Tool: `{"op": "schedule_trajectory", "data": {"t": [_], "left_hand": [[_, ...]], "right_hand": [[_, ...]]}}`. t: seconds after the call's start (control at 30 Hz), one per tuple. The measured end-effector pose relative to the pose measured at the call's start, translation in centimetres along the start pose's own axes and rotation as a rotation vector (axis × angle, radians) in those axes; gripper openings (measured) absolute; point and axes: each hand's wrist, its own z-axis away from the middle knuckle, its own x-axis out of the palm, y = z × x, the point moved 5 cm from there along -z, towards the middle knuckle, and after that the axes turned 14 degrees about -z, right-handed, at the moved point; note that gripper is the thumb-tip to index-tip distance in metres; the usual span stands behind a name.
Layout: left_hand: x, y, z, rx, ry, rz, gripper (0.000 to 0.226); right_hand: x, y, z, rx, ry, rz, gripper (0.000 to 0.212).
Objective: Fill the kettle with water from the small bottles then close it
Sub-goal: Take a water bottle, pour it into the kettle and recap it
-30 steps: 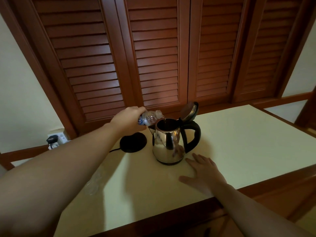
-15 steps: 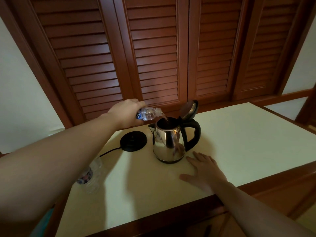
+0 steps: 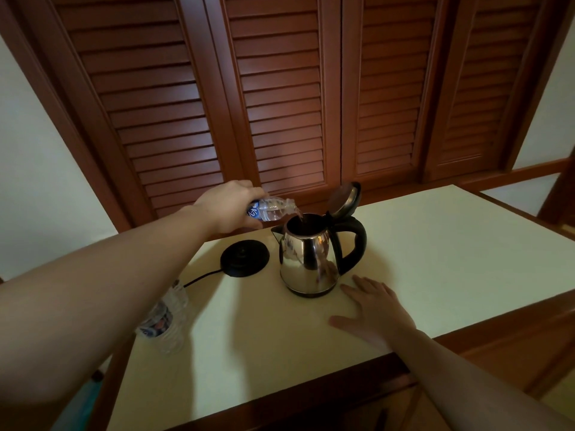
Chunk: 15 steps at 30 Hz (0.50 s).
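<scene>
Left hand [image 3: 228,205] is gripping the small bottle [image 3: 273,209], long axis tipped right, mouth pouring over the open kettle [image 3: 311,256] mid-surface. Right hand [image 3: 375,309] is resting flat, fingers spread, just near of the kettle.

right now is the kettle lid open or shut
Open. The lid stands tipped back above the handle, leaving the kettle mouth uncovered while the left hand pours from a small bottle into it.
</scene>
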Motion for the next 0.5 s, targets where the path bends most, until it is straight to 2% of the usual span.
{"op": "schedule_trajectory", "data": {"t": [0.5], "left_hand": [[-0.92, -0.27, -0.42, 0.046, -0.036, -0.094, 0.077]], "right_hand": [[-0.03, -0.01, 0.21, 0.005, 0.002, -0.004, 0.105]]}}
